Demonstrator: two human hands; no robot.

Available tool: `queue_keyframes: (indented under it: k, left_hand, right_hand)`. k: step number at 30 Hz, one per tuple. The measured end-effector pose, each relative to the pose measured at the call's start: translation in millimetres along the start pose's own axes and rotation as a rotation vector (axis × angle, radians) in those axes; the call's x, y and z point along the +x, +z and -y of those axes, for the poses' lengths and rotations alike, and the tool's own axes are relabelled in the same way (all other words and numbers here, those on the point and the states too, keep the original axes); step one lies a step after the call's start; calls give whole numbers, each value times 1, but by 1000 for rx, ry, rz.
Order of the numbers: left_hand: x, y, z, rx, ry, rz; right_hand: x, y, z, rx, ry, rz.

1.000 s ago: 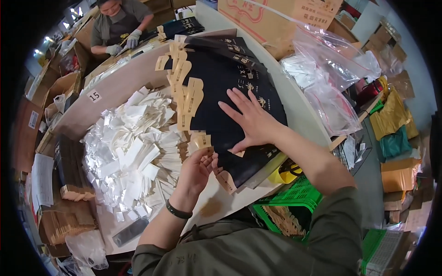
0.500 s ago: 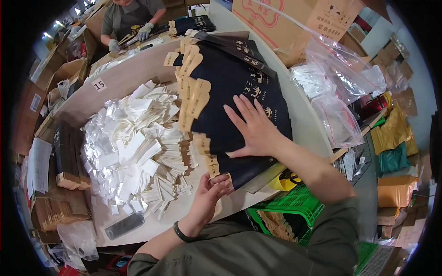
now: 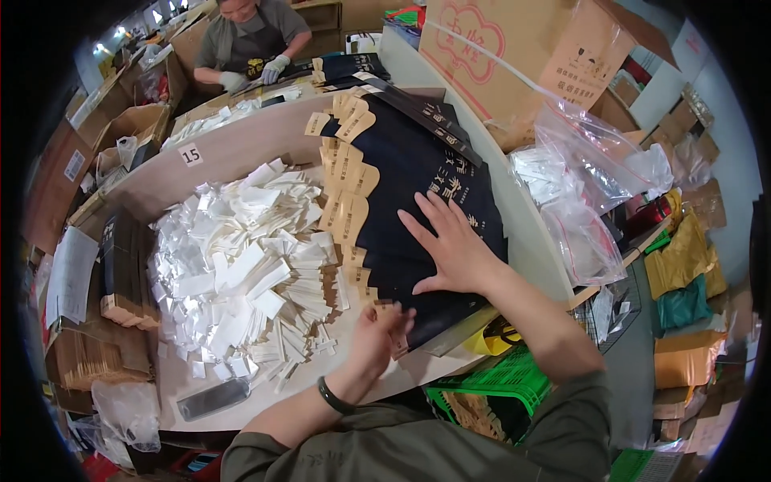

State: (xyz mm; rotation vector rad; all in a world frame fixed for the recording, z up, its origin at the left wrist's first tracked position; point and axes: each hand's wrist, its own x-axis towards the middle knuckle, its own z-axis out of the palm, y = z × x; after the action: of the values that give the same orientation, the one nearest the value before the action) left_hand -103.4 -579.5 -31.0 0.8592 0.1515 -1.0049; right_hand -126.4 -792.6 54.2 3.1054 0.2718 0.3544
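Note:
A fanned stack of flat dark blue packaging sleeves (image 3: 401, 201) with tan, wavy-edged ends lies on the table in front of me. My right hand (image 3: 458, 249) rests on it palm down, fingers spread and open. At the stack's nearest tan end, my left hand (image 3: 377, 341) is closed, fingers curled at the edge of the lowest sleeves and slightly blurred. Its grip on the edge is partly hidden. Left of the stack is a big heap of small white packets and strips (image 3: 249, 273).
A dark, flat rectangular object (image 3: 213, 399) lies at the table's near left edge. Below the table stands a green crate (image 3: 502, 377). Clear plastic bags (image 3: 574, 169) and a large cardboard box (image 3: 514, 64) are at the right. Across the divider, a gloved person (image 3: 249, 44) works.
The view has shifted slightly, so the table sits lower and further right. My left hand has shifted along the near edge of the stack. My right hand still lies spread on the sleeves.

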Motion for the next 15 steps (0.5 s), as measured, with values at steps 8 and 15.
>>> queue_keyframes:
  k: [8,15]
  left_hand:
    - [20,-2,-21,-224,65,-6]
    - [-31,-1,23,11,-343,35]
  right_hand:
    - [20,19,2,65,114,-156]
    - [11,26,-5,90,89,-170]
